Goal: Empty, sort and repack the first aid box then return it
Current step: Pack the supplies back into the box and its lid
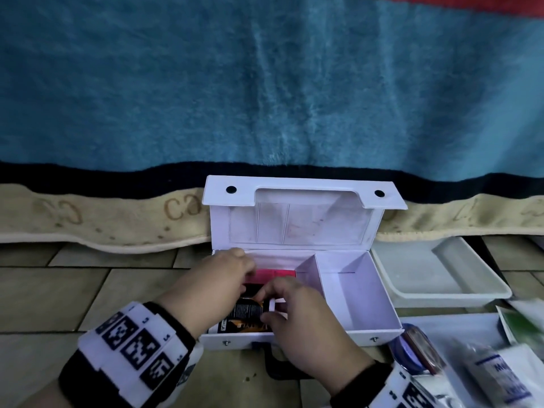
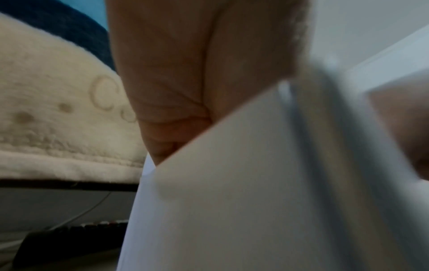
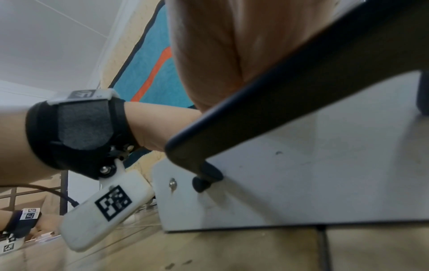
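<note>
Both hands work inside the left compartment of the open first aid box (image 1: 303,290). The right hand (image 1: 297,313) curls its fingers around a small white piece (image 1: 275,304) just above a black-and-orange packet (image 1: 244,316) lying in that compartment. The left hand (image 1: 217,278), at 10 o'clock from the right, reaches in with bent fingers over the packet and a pink box (image 1: 272,275) behind it; whether it grips anything I cannot tell, as the fingertips are hidden.

The box stands on the tiled floor (image 1: 53,290), lid upright against a blue blanket (image 1: 265,83) with a cream border (image 1: 103,219); its right compartment holds nothing visible. At 3 o'clock of the box lies a white tray (image 1: 435,272). At 4 o'clock, blurred supplies: a blue-rimmed round item (image 1: 412,346) and a white packet with blue print (image 1: 500,375).

In the right wrist view the box's black handle (image 3: 290,86) crosses its front wall.
</note>
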The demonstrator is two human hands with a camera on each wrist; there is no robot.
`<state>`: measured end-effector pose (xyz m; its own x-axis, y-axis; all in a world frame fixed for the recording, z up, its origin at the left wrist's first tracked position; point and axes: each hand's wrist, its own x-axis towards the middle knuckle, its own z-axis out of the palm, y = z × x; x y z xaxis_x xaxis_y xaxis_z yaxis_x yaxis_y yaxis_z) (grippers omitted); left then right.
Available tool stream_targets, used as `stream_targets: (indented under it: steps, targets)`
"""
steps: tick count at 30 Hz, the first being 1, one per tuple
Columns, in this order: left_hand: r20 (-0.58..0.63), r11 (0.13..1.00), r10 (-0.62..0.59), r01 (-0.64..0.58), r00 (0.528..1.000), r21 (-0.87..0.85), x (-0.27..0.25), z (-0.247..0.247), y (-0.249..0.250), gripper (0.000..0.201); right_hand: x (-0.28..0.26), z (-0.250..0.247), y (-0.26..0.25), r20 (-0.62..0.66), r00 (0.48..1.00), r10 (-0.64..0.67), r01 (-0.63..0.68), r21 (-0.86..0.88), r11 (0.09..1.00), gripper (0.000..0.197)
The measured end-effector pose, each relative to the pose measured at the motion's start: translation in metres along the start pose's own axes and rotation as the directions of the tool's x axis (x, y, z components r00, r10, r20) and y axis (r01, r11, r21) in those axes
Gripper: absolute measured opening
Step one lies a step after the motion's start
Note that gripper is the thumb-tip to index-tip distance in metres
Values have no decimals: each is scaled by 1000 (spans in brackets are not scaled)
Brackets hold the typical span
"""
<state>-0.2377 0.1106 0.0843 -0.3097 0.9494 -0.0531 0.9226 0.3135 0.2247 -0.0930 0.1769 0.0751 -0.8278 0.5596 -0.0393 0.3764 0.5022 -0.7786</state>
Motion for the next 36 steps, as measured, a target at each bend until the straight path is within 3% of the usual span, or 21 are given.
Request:
stream_targets:
  steps: [3,9,13,20,28,36]
  targets:
    - [-14,1000,-5,5,1000,22,2,3,-2,36,-2,-1,-2,-18,999,-34,33,-42,999,26]
    - [20,998,-34,32,999,57,2,0,0,34,-2,-5,-5,-40,999,-34,33,-33,999,28]
    - [77,994,-48,40,996,106,4,-5,1,30,-3,-4,-5,-44,999,-24,23,-27,999,28]
    - [198,998,-45,37,979,43,9,-17,-7,29,-2,-3,-3,-30,999,-24,24,16,1000,34]
    - [266,991,-70,37,962,127,13,-16,-1,33,0,-2,1,-31,999,23,-20,105,994,40]
    - [339,991,-65,22,938,130,13,-12,-5,36,-2,-5,4,28,998,48,-50,93,994,25]
